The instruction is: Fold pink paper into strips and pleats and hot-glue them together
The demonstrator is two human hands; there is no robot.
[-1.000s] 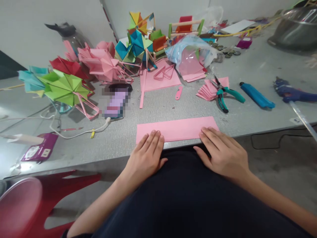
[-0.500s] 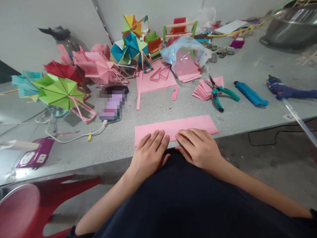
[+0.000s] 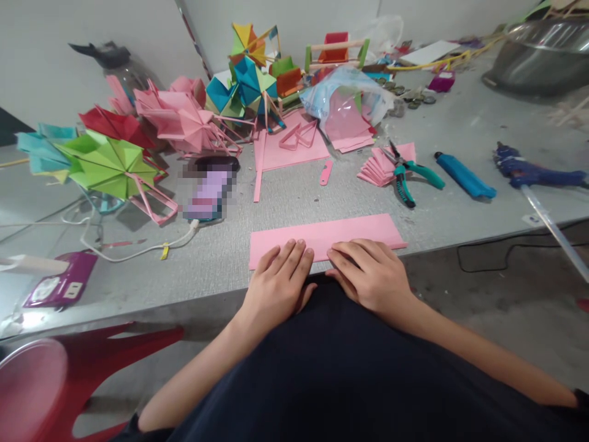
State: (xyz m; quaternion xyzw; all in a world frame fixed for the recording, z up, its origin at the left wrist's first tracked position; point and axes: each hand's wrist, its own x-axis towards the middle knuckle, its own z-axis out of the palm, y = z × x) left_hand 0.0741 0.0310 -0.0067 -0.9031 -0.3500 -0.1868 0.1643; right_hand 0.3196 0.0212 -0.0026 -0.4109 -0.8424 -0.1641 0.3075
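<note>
- While both hands lay flat, the pink strip (image 3: 322, 236) sat along the near edge of the desk (image 3: 460, 202), its long side parallel to that edge.
- Left hand (image 3: 278, 285) rested palm down on the strip's near left part, fingers extended and together, gripping nothing.
- Right hand (image 3: 368, 276) lay just beside it, palm down on the strip's middle, fingers likewise stretched out and pressing, not closed on anything.
- Judged from its look, the strip was thin paper, folded double: light, limp, easy to crease or tear, and likely to slide on the desk unless pressed. Best taken by a short end or pinched along the free far edge.
- Beyond it, toward the right edge, lay pliers (image 3: 407, 175) across a stack of pink folds (image 3: 381, 169), then a blue lighter (image 3: 464, 175) and a glue gun (image 3: 534, 175).
- Toward the far edge stood paper pinwheels, green (image 3: 105, 166), pink (image 3: 184, 120) and blue (image 3: 243, 83), with a plastic bag (image 3: 345, 92) of pink sheets.
- A phone (image 3: 209, 190) near the middle was blurred; a purple card (image 3: 59, 285) at the left carried print too small to read. No brand or writing was legible.
</note>
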